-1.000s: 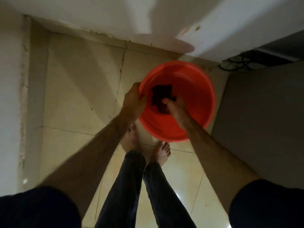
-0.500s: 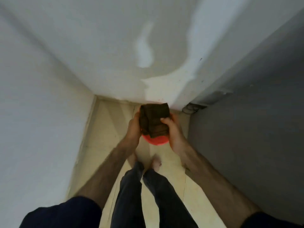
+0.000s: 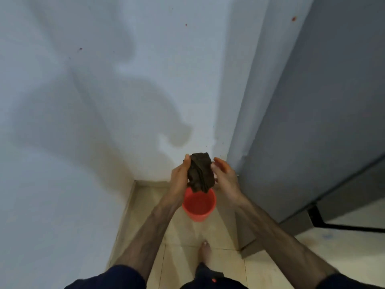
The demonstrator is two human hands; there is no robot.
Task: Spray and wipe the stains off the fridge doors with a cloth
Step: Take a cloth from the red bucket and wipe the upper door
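A crumpled dark brown cloth [image 3: 200, 174] is held upright at chest height, straight above a red bucket [image 3: 199, 207] that stands on the tiled floor. My left hand [image 3: 180, 176] grips the cloth's left side, thumb on its top edge. My right hand [image 3: 226, 178] lies against the cloth's right side with its fingers stretched out and not wrapped around it. The grey fridge [image 3: 312, 122] rises on the right, with a small red stain [image 3: 294, 18] near its top. No spray bottle is in view.
A white wall [image 3: 104, 101] with a few red specks fills the left and centre and meets the fridge in a narrow corner. My bare foot [image 3: 205, 252] stands on beige tiles just behind the bucket. The fridge's dark base runs along the floor at right.
The cloth came out of the bucket and rose with both hands. My head lifted, so the bucket now looks small below. My right hand's fingers have loosened from the cloth.
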